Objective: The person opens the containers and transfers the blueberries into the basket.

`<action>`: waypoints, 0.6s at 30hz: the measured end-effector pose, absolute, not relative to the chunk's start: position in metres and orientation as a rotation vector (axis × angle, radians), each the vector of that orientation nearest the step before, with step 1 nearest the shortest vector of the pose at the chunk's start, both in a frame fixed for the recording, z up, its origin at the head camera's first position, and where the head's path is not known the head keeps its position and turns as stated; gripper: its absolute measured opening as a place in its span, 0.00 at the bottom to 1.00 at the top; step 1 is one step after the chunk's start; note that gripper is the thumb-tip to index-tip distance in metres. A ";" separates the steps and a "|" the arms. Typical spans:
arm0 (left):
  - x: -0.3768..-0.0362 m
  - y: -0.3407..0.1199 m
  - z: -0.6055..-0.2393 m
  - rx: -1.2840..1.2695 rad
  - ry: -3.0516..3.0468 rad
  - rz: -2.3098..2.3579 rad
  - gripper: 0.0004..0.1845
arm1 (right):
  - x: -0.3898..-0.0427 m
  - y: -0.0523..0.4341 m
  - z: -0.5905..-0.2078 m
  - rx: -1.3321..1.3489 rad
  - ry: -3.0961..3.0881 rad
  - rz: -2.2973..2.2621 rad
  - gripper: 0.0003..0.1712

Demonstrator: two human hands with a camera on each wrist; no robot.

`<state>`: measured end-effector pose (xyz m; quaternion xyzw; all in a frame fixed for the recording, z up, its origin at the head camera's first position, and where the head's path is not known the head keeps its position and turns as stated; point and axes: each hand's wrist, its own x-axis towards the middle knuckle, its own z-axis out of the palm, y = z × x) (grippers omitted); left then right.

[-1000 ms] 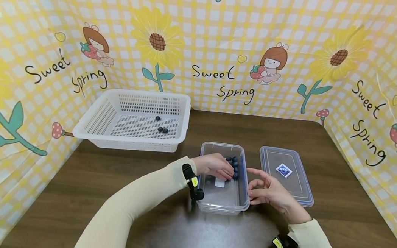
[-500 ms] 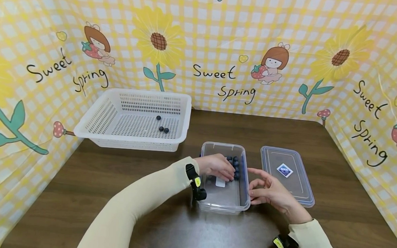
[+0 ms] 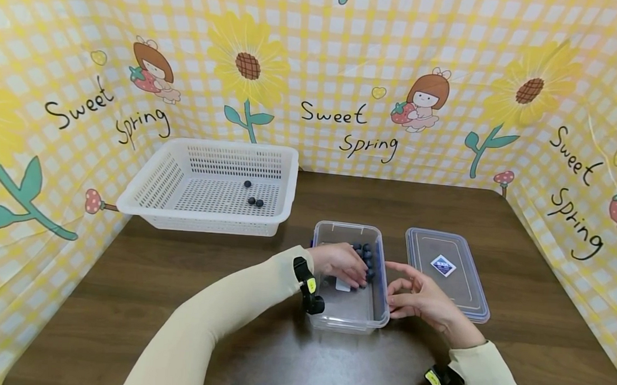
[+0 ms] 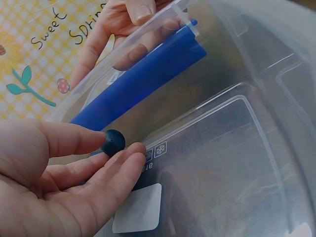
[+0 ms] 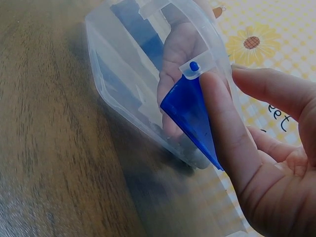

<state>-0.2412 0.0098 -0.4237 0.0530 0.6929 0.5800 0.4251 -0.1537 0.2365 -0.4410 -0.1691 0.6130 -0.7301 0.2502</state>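
My left hand [image 3: 340, 263] reaches down into a clear plastic box [image 3: 350, 321], over the row of blueberries [image 3: 367, 255] along its right wall. In the left wrist view its thumb and fingers pinch one dark blueberry [image 4: 114, 141]. My right hand [image 3: 419, 296] stands outside the box with fingers spread and lightly bent, touching the right wall. One digit lies along the blue latch [image 5: 190, 108] in the right wrist view. A white label [image 4: 138, 210] shows on the box floor beside the left fingers. Part of the row is hidden behind the left hand.
A white perforated basket [image 3: 203, 214] at the back left holds 3 loose blueberries [image 3: 255, 202]. The box's lid [image 3: 446, 283], edged in blue, lies flat on the wooden table [image 3: 256, 354] to the right. A yellow checked cloth [image 3: 327, 58] walls the back and sides.
My left hand has shifted slightly right and toward the near end inside the box, its fingers now bent more steeply downward. The right hand stays at the wall.
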 end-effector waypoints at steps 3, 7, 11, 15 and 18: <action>-0.241 0.012 -0.425 0.136 1.712 1.457 0.11 | -0.154 0.236 -0.441 -0.460 1.675 -1.985 0.41; -0.240 0.015 -0.425 0.158 1.711 1.447 0.10 | -0.154 0.236 -0.441 -0.463 1.681 -1.986 0.42; -0.239 0.015 -0.425 0.166 1.724 1.442 0.11 | -0.154 0.236 -0.441 -0.465 1.682 -1.984 0.41; -0.239 0.015 -0.424 0.171 1.726 1.441 0.11 | -0.154 0.236 -0.442 -0.467 1.687 -1.982 0.41; -0.240 0.015 -0.424 0.173 1.732 1.448 0.11 | -0.154 0.236 -0.441 -0.469 1.689 -1.980 0.41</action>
